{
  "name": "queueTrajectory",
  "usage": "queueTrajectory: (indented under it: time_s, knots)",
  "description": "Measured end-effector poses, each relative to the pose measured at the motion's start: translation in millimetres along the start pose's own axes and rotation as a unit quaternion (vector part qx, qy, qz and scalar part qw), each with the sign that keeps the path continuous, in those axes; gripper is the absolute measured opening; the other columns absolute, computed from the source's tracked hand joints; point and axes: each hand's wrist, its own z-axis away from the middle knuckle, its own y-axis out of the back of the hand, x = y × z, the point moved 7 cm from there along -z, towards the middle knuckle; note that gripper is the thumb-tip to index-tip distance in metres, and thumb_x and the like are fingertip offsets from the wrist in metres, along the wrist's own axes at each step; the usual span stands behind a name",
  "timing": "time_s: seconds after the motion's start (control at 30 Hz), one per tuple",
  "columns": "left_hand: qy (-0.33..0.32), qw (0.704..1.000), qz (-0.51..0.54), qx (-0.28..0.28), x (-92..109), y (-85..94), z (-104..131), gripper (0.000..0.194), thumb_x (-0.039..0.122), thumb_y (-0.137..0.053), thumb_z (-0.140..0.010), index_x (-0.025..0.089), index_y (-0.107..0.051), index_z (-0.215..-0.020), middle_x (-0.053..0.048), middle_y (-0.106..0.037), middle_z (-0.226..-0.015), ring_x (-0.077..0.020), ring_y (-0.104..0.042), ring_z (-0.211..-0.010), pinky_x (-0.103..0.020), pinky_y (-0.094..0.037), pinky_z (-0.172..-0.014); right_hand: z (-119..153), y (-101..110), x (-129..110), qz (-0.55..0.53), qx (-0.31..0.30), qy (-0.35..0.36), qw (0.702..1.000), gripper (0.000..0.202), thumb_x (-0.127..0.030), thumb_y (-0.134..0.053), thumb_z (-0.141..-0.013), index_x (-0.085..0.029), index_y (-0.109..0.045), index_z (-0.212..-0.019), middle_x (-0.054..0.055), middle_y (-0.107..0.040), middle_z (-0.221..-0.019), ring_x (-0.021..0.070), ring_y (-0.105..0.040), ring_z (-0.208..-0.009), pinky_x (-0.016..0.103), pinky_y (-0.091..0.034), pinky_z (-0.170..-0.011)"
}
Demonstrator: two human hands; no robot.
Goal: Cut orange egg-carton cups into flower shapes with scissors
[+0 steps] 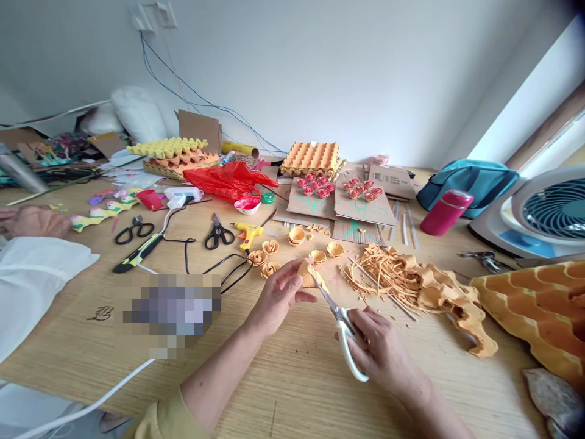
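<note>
My left hand (281,292) pinches an orange egg carton cup (307,273) between thumb and fingers, above the table. White-handled scissors (348,350) are in my right hand (384,350), their blades pointing up and left at the cup's right edge. Whether the blades are cutting into the cup, I cannot tell. Just beyond my hands lie a cut cup (335,249), a stack of cups (297,236) and several rolled carton flowers (258,258). To the right of the scissors is a heap of thin carton strips (388,274), with a wavy carton offcut (457,299) beside it.
A yellow glue gun (249,235), black scissors (219,233) and a utility knife (137,253) lie left of centre. Cardboard panels with pink flowers (363,198) stand behind. At right are a pink bottle (446,212), a fan (548,207) and an egg tray (539,305). Another person's sleeve (41,274) is at left.
</note>
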Motion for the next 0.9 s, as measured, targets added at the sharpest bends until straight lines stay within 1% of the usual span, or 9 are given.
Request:
queueTrajectory:
  time_s: [0.1, 0.2, 0.27, 0.4, 0.57, 0.73, 0.9]
  knots:
    - [-0.004, 1.000, 0.014, 0.006, -2.9, 0.9, -1.0, 0.045, 0.043, -0.075, -0.082, 0.022, -0.068, -0.120, -0.010, -0.067, -0.119, -0.0223, -0.066, -0.100, -0.030, -0.060, -0.074, 0.4, -3.5, 4.0, 0.006, -0.016, -0.011, 1.000, 0.024, -0.029, -0.049, -0.098, -0.023, -0.041, -0.076, -0.001, -0.055, -0.067, 0.0156, -0.050, -0.060, 0.028, -0.038, -0.061]
    - [-0.001, 1.000, -0.002, 0.015, -3.8, 3.3, -2.2, 0.043, 0.039, -0.077, -0.080, 0.023, -0.068, -0.119, -0.008, -0.068, -0.116, -0.0214, -0.066, -0.100, -0.031, -0.060, -0.077, 0.2, -4.0, 6.5, 0.009, -0.021, -0.021, 1.000, 0.021, -0.025, -0.050, -0.095, -0.023, -0.042, -0.076, -0.001, -0.056, -0.068, 0.0158, -0.051, -0.060, 0.029, -0.040, -0.063]
    - [0.004, 1.000, -0.017, 0.021, -4.2, 4.7, -2.8, 0.042, 0.036, -0.078, -0.079, 0.023, -0.068, -0.118, -0.008, -0.066, -0.118, -0.0215, -0.065, -0.101, -0.032, -0.061, -0.077, -0.5, -3.4, 7.1, 0.009, -0.024, -0.026, 0.999, 0.022, -0.024, -0.051, -0.094, -0.023, -0.041, -0.074, -0.002, -0.055, -0.067, 0.0156, -0.051, -0.060, 0.029, -0.040, -0.063]
    - [0.007, 1.000, -0.021, 0.011, -5.0, 3.5, -3.6, 0.038, 0.035, -0.078, -0.079, 0.024, -0.069, -0.115, -0.007, -0.065, -0.122, -0.0207, -0.064, -0.101, -0.031, -0.061, -0.076, -1.8, -2.0, 6.6, 0.014, -0.022, -0.030, 0.999, 0.024, -0.025, -0.051, -0.093, -0.024, -0.039, -0.073, -0.002, -0.054, -0.065, 0.0153, -0.050, -0.059, 0.028, -0.039, -0.062]
    - [0.003, 0.999, -0.043, 0.008, -4.1, 3.4, -3.5, 0.040, 0.033, -0.078, -0.080, 0.024, -0.069, -0.118, -0.006, -0.065, -0.114, -0.0195, -0.065, -0.096, -0.032, -0.061, -0.077, -2.4, -2.9, 5.4, 0.028, -0.017, -0.031, 0.999, 0.022, -0.024, -0.051, -0.093, -0.024, -0.039, -0.074, -0.002, -0.054, -0.066, 0.0156, -0.050, -0.059, 0.028, -0.038, -0.061]
    - [0.000, 0.998, -0.059, 0.002, -2.0, 2.1, -3.5, 0.041, 0.032, -0.077, -0.080, 0.025, -0.068, -0.120, -0.004, -0.064, -0.107, -0.0183, -0.064, -0.095, -0.031, -0.061, -0.078, -2.2, -2.7, 2.0, 0.031, -0.010, -0.019, 0.999, 0.027, -0.027, -0.047, -0.096, -0.024, -0.036, -0.072, -0.002, -0.052, -0.063, 0.0152, -0.048, -0.056, 0.028, -0.037, -0.059]
    - [-0.014, 0.998, -0.053, 0.006, 2.5, 1.1, -3.1, 0.042, 0.036, -0.076, -0.081, 0.026, -0.068, -0.121, -0.006, -0.063, -0.121, -0.0200, -0.064, -0.099, -0.033, -0.061, -0.079, 0.2, -3.1, 0.3, 0.014, -0.008, -0.025, 1.000, 0.030, -0.031, -0.047, -0.099, -0.024, -0.037, -0.071, -0.002, -0.052, -0.062, 0.0154, -0.048, -0.056, 0.027, -0.037, -0.058]
